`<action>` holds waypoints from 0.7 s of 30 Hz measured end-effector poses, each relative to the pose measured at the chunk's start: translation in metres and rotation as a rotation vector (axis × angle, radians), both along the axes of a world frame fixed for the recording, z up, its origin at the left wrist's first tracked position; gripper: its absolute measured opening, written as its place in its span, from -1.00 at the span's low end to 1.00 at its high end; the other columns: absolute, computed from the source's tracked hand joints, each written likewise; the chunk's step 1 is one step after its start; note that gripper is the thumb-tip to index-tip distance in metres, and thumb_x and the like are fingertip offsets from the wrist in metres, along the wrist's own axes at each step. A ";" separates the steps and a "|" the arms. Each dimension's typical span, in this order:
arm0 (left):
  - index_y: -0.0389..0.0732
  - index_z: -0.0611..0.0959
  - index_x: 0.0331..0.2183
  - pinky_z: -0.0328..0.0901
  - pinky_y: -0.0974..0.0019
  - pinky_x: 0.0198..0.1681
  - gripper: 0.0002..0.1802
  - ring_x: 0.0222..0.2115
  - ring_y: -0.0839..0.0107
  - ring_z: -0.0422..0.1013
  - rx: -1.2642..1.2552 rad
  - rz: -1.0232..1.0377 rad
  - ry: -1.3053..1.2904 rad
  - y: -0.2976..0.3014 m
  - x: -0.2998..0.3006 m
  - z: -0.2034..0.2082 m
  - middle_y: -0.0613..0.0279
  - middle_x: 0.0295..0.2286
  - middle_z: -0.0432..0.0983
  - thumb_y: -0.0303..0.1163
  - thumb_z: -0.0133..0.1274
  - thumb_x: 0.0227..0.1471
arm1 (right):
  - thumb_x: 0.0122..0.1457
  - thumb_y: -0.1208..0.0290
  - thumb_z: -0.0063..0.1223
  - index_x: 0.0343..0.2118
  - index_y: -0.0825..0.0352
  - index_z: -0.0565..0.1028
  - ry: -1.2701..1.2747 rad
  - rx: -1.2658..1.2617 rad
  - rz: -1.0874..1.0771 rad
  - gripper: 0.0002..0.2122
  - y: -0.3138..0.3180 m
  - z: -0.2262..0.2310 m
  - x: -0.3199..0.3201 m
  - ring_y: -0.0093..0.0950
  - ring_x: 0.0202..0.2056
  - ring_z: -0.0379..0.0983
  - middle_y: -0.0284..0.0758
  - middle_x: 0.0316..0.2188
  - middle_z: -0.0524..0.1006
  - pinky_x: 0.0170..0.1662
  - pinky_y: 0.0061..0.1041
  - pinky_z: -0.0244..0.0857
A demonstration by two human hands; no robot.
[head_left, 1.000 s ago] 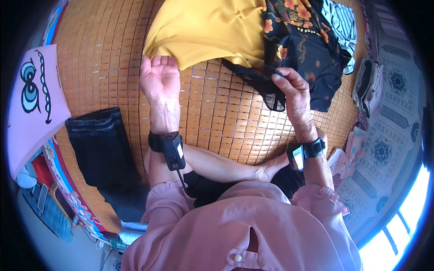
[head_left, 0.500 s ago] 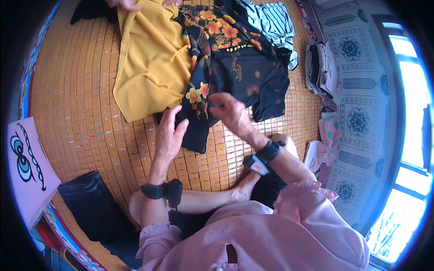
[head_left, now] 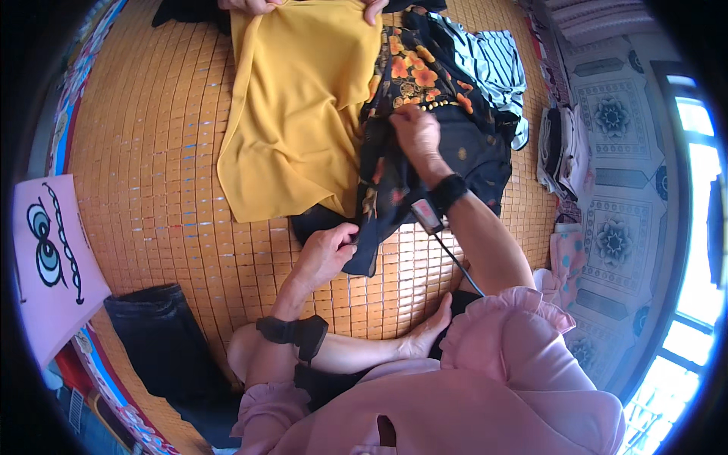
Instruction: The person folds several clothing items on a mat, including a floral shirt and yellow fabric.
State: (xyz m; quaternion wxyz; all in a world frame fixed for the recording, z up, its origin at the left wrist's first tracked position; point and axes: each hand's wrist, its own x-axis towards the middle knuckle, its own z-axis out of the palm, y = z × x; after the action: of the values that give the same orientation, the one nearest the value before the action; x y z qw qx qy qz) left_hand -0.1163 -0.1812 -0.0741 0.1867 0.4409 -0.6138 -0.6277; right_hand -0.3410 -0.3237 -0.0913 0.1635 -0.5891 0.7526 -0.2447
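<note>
Pinching the black blouse [head_left: 464, 140], spread toward one o'clock, by its near edge, the left hand [head_left: 326, 254] likely steadies it; the blurred right hand [head_left: 422, 142] touches higher, its grip unclear.

Right hand [head_left: 418, 140] farther up, at floral garment [head_left: 472, 142]

Black floral garment [head_left: 472, 142] of sheer cloth

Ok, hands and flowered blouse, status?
Left hand at lower edge of flowered blouse, right hand on its front; grips unclear. Blouse lies rumpled. Yellow cloth close alongside, another person's hands on it.
</note>
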 end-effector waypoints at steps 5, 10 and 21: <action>-0.31 0.46 -0.25 0.27 0.41 -0.40 -0.70 -0.50 0.47 0.39 0.041 0.054 0.184 -0.007 -0.001 0.016 0.16 -0.52 0.47 -0.51 0.00 -0.13 | 0.06 0.40 -0.16 -0.35 0.42 0.46 -0.970 -0.156 -0.185 -0.79 0.023 0.035 -0.060 -0.48 -0.35 0.42 -0.25 -0.38 0.49 -0.25 -0.52 0.28; -0.26 0.47 -0.21 0.24 0.51 -0.26 -0.73 -0.37 0.57 0.32 0.232 0.088 0.312 -0.004 0.005 0.005 0.27 -0.39 0.43 -0.46 -0.03 -0.04 | 0.16 0.38 -0.26 -0.17 0.47 0.34 -1.643 -0.026 -0.262 -0.72 0.052 0.089 -0.047 -0.35 -0.21 0.40 -0.19 -0.26 0.47 -0.06 -0.40 0.24; -0.27 0.45 -0.20 0.25 0.38 -0.24 -0.71 -0.32 0.42 0.37 -0.357 0.128 -0.208 -0.019 -0.007 0.006 0.19 -0.35 0.46 -0.36 -0.07 0.01 | -0.12 0.43 0.20 -0.17 0.45 0.35 -1.484 0.575 0.178 -0.58 0.124 0.120 0.060 -0.57 -0.37 0.39 -0.34 -0.38 0.46 -0.27 -0.58 0.30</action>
State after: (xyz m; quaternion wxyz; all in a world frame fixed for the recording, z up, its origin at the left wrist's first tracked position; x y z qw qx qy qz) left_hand -0.1228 -0.2003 -0.0682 0.2369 0.5011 -0.7021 -0.4470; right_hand -0.2811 -0.1996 0.0285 0.7859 -0.2653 0.4313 -0.3550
